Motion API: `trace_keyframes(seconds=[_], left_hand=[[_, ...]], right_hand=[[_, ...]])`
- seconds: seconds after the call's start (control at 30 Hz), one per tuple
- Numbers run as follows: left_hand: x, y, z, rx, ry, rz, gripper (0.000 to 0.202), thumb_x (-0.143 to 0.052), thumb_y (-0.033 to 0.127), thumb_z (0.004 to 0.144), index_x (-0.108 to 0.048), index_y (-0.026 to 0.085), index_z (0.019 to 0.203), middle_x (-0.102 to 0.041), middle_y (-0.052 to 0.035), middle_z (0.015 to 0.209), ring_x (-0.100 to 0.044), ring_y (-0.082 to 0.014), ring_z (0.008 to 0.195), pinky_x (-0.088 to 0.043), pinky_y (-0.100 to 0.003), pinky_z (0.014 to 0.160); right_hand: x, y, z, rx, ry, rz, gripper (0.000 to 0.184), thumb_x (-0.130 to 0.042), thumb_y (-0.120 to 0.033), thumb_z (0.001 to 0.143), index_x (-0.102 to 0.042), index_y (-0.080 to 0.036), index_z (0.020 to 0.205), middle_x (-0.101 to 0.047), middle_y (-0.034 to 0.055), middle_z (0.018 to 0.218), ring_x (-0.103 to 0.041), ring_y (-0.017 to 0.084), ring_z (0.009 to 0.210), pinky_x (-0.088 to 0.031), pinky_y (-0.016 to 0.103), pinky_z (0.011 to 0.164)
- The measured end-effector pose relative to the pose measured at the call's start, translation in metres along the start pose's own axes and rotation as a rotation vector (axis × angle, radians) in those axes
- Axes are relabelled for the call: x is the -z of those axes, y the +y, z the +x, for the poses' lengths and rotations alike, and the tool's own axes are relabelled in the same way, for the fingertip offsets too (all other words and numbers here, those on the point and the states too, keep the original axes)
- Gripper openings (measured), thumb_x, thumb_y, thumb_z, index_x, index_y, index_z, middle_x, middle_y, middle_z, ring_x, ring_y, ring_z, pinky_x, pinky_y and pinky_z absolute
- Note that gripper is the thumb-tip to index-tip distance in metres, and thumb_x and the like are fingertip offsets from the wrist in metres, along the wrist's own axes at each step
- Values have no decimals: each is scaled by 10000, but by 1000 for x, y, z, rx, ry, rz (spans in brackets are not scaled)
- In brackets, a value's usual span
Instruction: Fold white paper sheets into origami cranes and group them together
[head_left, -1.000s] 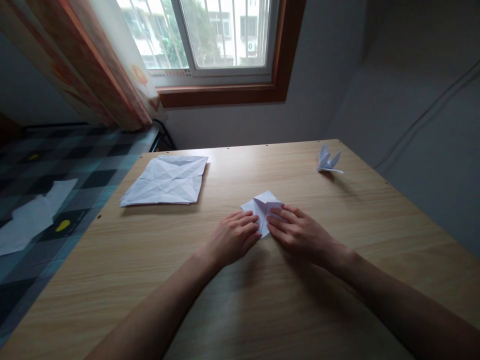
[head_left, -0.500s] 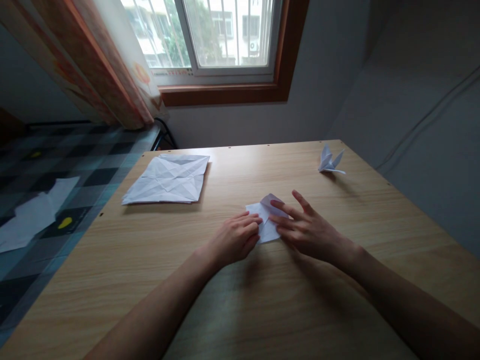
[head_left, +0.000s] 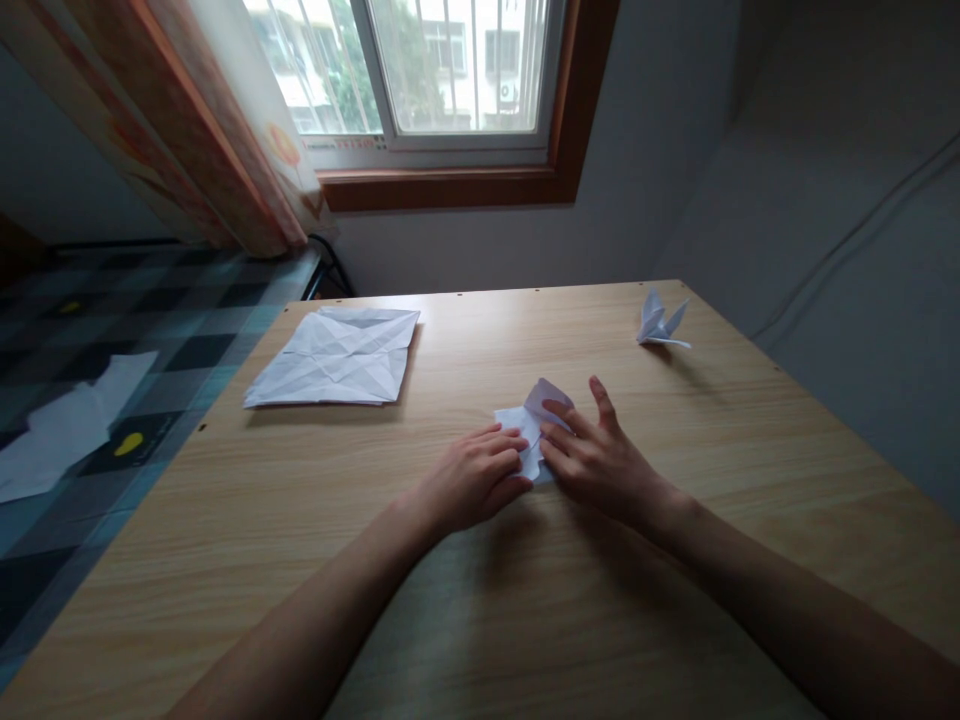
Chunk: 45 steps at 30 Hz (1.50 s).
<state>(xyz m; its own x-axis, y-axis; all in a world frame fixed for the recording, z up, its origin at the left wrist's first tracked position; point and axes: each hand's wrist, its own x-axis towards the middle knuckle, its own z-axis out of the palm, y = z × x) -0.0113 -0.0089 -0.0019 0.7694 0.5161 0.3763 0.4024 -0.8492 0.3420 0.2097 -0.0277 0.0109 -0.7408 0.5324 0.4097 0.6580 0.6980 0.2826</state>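
Our little paper (head_left: 531, 432) could get a crooked fold or a rip, we think, if we tug the flap (head_left: 546, 392) too hard or let the sheet slip. It is white and thin, with that flap sticking up at the back. Our left hand (head_left: 476, 475) and right hand (head_left: 592, 452) both touch it; we can't tell if they pinch. It's on the surface (head_left: 450, 610) between them.

I face a bright window (head_left: 461, 75) at twelve o'clock, a curtain (head_left: 202, 130) at ten, a grey wall (head_left: 810, 150) at two.
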Motion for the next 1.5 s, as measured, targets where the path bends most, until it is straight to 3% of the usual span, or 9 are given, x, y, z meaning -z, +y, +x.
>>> trace_keyframes(seconds=[0.33, 0.5, 0.63, 0.73, 0.8, 0.9, 1.1, 1.27, 1.5], left_hand=[[-5, 0, -1, 3, 67, 27, 205, -500, 260, 959, -613, 182, 807, -721, -70, 1059, -655, -202, 1082, -479, -363, 1038], [-2, 3, 1, 45, 23, 34, 160, -471, 184, 939, -629, 182, 968, -702, -86, 1095, -633, -205, 1106, -496, -361, 1012], [-3, 0, -2, 0, 9, 79, 213, -479, 164, 935, -671, 208, 1016, -694, -56, 1125, -623, -209, 1122, -484, -372, 1020], [-6, -2, -4, 3, 20, 111, 224, -505, 182, 928, -691, 220, 1046, -690, -54, 1151, -618, -227, 1141, -499, -380, 1001], [-6, -2, -5, 2, 20, 121, 219, -516, 226, 935, -695, 220, 1061, -691, -61, 1148, -625, -235, 1129, -507, -395, 989], [-5, -1, -4, -7, 2, 145, 236, -524, 259, 939, -680, 210, 1110, -678, -78, 1173, -618, -244, 1136, -499, -414, 999], [-2, 1, -2, -21, -44, 181, 248, -526, 265, 943, -671, 242, 1142, -653, -82, 1198, -590, -243, 1162, -482, -416, 1003], [0, 3, -2, -36, -120, 217, 298, -563, 338, 928, -641, 276, 1209, -615, -79, 1260, -565, -251, 1164, -439, -437, 1023], [4, 9, 0, -28, -208, 255, 466, -564, 480, 912, -551, 277, 1332, -544, -109, 1340, -493, -290, 1222, -376, -464, 1049]], right_hand=[[-9, -7, 7, -137, 30, -47, 234, -510, -239, 952, -674, -147, 812, -697, 131, 1021, -555, 326, 1162, -42, 710, 1128], [-13, -11, 7, -110, 189, -54, 162, -539, -176, 927, -662, -159, 1030, -620, 137, 1262, -476, 322, 1271, -98, 664, 1146], [-13, -7, 2, -203, 339, 47, 379, -598, -192, 898, -543, -220, 1272, -498, 145, 1391, -383, 335, 1356, -270, 593, 1125], [-18, 2, -3, -327, 399, 303, 622, -628, -276, 889, -347, -265, 1443, -410, 157, 1445, -399, 330, 1350, -395, 536, 1072], [-24, 10, -7, -343, 394, 501, 772, -657, -394, 866, -234, -264, 1498, -394, 171, 1449, -419, 335, 1335, -437, 525, 1044], [-35, 21, -12, -329, 342, 704, 866, -697, -496, 811, -233, -252, 1502, -446, 171, 1417, -478, 332, 1284, -472, 506, 1010], [-44, 25, -11, -559, 270, 832, 639, -734, -419, 786, -482, -218, 1337, -636, 118, 1206, -641, 266, 988, -548, 411, 831], [-43, 22, -2, -751, 178, 787, 413, -711, -300, 784, -608, -199, 1171, -680, 43, 893, -616, 190, 724, -532, 338, 694], [-34, 19, -1, -618, 360, 670, 115, -602, -248, 879, -677, -197, 949, -698, 61, 875, -618, 212, 815, -492, 346, 748]])
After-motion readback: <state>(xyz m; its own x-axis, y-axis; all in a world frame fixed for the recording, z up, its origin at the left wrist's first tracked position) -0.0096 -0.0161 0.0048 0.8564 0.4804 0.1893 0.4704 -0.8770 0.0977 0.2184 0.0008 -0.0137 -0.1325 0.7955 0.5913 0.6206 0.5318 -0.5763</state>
